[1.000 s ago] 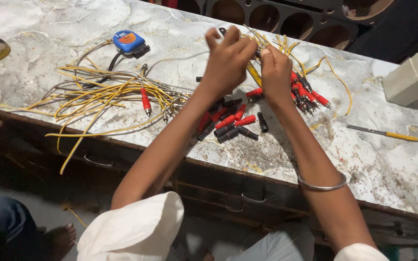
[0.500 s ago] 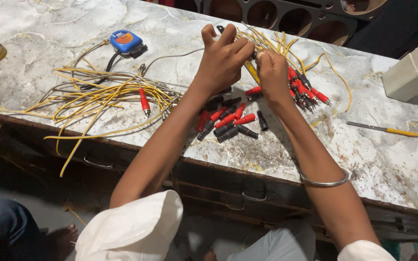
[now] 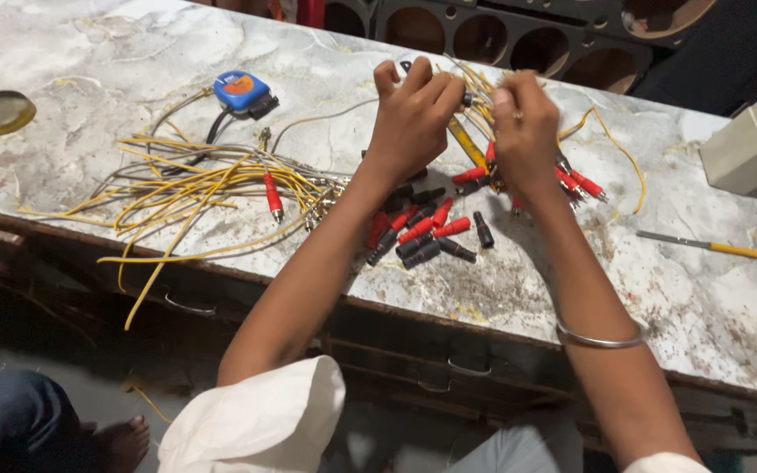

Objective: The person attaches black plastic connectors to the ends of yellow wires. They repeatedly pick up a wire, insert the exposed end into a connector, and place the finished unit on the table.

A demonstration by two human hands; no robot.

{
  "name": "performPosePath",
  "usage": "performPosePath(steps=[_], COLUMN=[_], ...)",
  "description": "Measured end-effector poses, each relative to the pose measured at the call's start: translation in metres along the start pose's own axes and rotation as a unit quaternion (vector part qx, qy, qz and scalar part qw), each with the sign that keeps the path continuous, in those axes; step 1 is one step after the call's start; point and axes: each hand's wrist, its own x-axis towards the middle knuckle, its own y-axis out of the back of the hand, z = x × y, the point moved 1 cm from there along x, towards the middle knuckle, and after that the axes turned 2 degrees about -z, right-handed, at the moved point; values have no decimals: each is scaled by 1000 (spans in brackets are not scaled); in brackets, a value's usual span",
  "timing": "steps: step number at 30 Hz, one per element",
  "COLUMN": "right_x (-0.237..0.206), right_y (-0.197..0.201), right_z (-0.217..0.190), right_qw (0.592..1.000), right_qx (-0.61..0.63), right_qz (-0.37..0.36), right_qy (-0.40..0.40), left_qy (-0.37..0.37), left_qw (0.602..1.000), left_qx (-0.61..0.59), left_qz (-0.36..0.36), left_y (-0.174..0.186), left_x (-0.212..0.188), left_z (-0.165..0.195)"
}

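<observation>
Your left hand (image 3: pixel 413 118) and right hand (image 3: pixel 523 131) were both pinched on the bundle of thin yellow wires (image 3: pixel 477 105), held between them above the marble tabletop (image 3: pixel 703 289), its length running away from you.

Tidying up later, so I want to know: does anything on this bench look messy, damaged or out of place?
The yellow wires lie in a tangle, with some strands hanging over the edge of the marble worktop. Red and black plug caps lie scattered loose below both hands. Nothing looks visibly broken.
</observation>
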Motion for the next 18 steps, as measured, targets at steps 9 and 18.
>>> performPosePath(steps=[9, 18], right_x=[-9, -12], right_y=[-19, -30], right_z=[6, 15], right_qw=[995, 984], right_qx=[5, 103], right_qz=[-83, -81], right_qy=[50, -119], left_qy=[-4, 1], left_qw=[999, 994], left_qx=[-25, -76], left_qz=[-34, -75], left_y=[2, -3], left_x=[-5, -7], left_z=[4, 3])
